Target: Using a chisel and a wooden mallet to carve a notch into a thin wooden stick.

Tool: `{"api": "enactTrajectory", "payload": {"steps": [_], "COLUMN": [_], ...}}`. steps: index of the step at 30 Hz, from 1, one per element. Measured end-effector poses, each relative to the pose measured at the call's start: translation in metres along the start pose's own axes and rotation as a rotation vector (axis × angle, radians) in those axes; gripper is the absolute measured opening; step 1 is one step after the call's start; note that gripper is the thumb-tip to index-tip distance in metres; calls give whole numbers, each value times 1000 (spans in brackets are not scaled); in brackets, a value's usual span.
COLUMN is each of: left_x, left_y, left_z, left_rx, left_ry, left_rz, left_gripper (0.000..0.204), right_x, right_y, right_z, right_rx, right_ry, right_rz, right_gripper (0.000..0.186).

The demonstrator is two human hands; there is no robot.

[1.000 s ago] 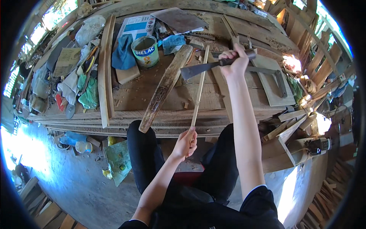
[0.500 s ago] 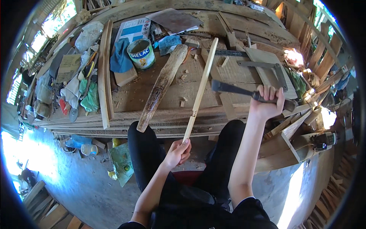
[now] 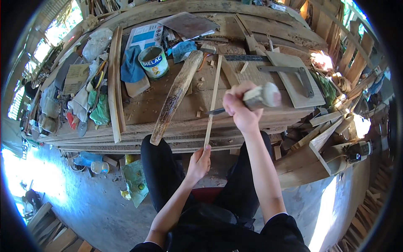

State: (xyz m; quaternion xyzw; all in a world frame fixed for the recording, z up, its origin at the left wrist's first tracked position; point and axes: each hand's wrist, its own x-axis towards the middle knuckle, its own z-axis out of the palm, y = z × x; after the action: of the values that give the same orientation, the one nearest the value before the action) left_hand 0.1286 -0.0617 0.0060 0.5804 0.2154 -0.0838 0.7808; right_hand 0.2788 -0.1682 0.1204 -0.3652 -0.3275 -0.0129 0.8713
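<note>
The thumb and fingers of my left hand [image 3: 199,165] are closed on the near end of a thin pale wooden strip [image 3: 213,94]. The strip slants up over the workbench's front edge, its far end among the things on the bench. My right hand [image 3: 243,107] is wrapped round a chisel [image 3: 260,96] with a thick, pale-ended handle. Motion blurs the handle and fingers. The chisel's dark blade [image 3: 215,111] points left and meets the strip in the picture, above the front edge; whether it touches the wood I cannot tell.
A long rough-edged piece of wood [image 3: 178,95] lies left of the strip and overhangs the workbench [image 3: 138,112]. Behind it stand a paint-smeared tin can [image 3: 154,67] and a blue cloth [image 3: 132,65]. A metal square [image 3: 305,80] rests on a flat board [image 3: 289,86] at right.
My right hand has swung left and toward me with the chisel, bringing the blade down to the strip. The strip now stands more upright, and my left hand has shifted slightly.
</note>
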Motion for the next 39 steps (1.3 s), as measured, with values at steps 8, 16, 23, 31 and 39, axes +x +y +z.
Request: {"api": "enactTrajectory", "payload": {"steps": [8, 16, 23, 31, 39], "left_x": [-3, -1, -2, -5, 1], "left_y": [1, 2, 6, 17, 1], "left_z": [7, 12, 14, 12, 15], "left_rx": [5, -15, -89, -151, -144], "left_ry": [28, 33, 2, -57, -27], "left_rz": [-3, -39, -21, -98, 28], "left_gripper": [42, 41, 40, 39, 41], "right_x": [0, -3, 65, 104, 122], "right_y": [7, 20, 32, 82, 87], "right_z": [16, -1, -5, -52, -51], "right_rx": [-293, -239, -177, -141, -52], "right_ry": [9, -99, 174, 316, 333], "right_rz": [159, 87, 307, 765, 925], "right_gripper": [26, 29, 22, 25, 25]}}
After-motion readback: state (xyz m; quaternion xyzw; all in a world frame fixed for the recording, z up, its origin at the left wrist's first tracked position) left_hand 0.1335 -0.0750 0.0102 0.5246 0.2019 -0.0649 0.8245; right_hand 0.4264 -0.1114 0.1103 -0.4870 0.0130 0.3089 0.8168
